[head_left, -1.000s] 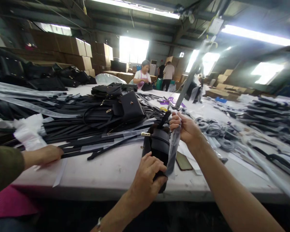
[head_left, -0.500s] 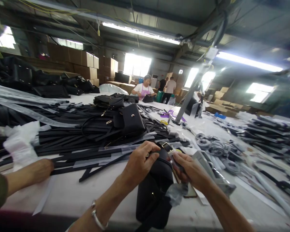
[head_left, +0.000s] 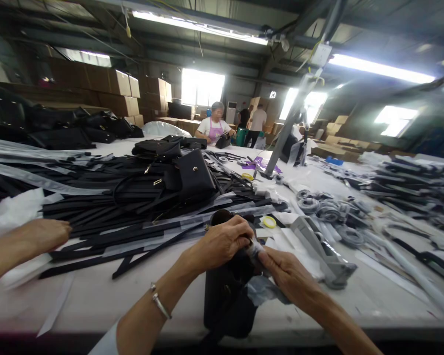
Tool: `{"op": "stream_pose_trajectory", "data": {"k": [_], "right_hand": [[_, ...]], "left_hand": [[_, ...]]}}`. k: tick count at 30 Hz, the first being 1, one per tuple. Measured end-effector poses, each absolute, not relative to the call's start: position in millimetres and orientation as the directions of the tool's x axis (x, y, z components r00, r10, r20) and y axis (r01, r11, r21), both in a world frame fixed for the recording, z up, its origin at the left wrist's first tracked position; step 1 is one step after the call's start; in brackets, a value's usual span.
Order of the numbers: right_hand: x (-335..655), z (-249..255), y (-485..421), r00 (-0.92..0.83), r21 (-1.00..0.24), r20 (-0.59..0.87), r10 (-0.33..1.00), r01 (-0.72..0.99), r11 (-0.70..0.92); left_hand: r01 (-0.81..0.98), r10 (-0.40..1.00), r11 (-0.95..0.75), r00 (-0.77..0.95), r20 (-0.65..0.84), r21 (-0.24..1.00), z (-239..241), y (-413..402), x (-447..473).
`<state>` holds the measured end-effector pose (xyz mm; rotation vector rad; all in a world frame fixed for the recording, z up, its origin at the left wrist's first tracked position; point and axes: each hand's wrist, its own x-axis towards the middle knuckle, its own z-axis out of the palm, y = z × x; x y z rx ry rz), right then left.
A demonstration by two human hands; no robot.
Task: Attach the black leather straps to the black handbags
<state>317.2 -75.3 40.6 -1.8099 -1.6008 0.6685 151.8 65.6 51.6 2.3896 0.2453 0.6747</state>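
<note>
A small black handbag (head_left: 225, 301) rests at the near edge of the white table (head_left: 163, 296). My left hand (head_left: 222, 242) is curled over the bag's top, fingers closed on it. My right hand (head_left: 284, 271) meets it from the right, pinching a strip wrapped in clear plastic (head_left: 262, 291) against the bag's top. The fingertips of both hands touch there. What lies between them is hidden.
A co-worker's hand (head_left: 40, 235) rests at the left on a pile of black straps (head_left: 133, 222). Finished black bags (head_left: 192, 175) lie beyond. A grey metal stand (head_left: 318, 246), rolled straps (head_left: 325, 212) and a yellow tape ring (head_left: 269, 222) lie right. People work at the far end.
The view tilted up then down a little. The bag went from standing upright to lying at the table edge. My right hand came down from the raised strap to meet the left on the bag's top.
</note>
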Motion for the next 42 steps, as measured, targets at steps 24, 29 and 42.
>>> {"op": "stream_pose_trajectory", "data": {"k": [24,29,42], "right_hand": [[328.5,49.7,-47.8,0.247,-0.962,0.025,0.969,0.271,-0.044],[325.1,54.2,-59.5,0.176,-0.852,0.175,0.969,0.519,0.059],[325.9,49.7,-45.9,0.307,-0.979,0.026,0.951,0.2,-0.038]], "left_hand": [[-0.027,0.456,-0.734,0.722,0.521,0.679,38.7,53.9,160.9],[-0.012,0.477,-0.734,0.702,0.529,0.679,37.2,58.2,161.7],[0.166,0.466,-0.863,0.627,0.624,0.478,26.7,35.5,154.2]]}}
